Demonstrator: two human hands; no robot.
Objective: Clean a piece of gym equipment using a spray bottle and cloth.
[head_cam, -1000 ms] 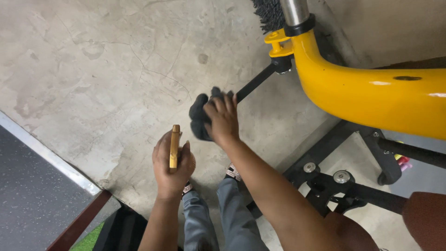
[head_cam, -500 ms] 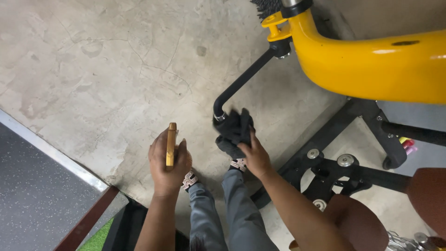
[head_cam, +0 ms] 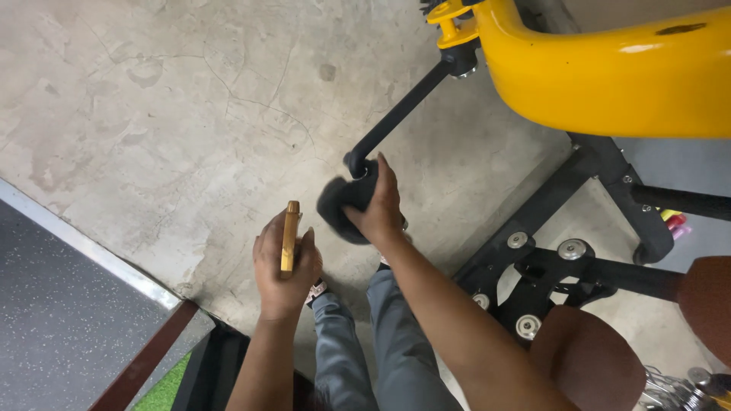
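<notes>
My right hand (head_cam: 378,204) grips a dark cloth (head_cam: 339,207) and presses it around the bent lower end of a black metal bar (head_cam: 396,114). That bar runs up to a yellow bracket on the yellow machine frame (head_cam: 609,76). My left hand (head_cam: 283,268) holds a thin yellow-edged flat object (head_cam: 288,237) upright, just left of the cloth. My grey trouser legs (head_cam: 365,342) show below both hands.
The floor is bare cracked concrete (head_cam: 190,114). A dark speckled mat with a metal edge strip (head_cam: 84,259) lies at the lower left. A black machine base with round bolts (head_cam: 533,266) and brown padded seats (head_cam: 594,365) stand at the right.
My right hand with the cloth slid down off the bar's end, then came back up onto the bend. The left hand stayed almost still. The view shifted slightly.
</notes>
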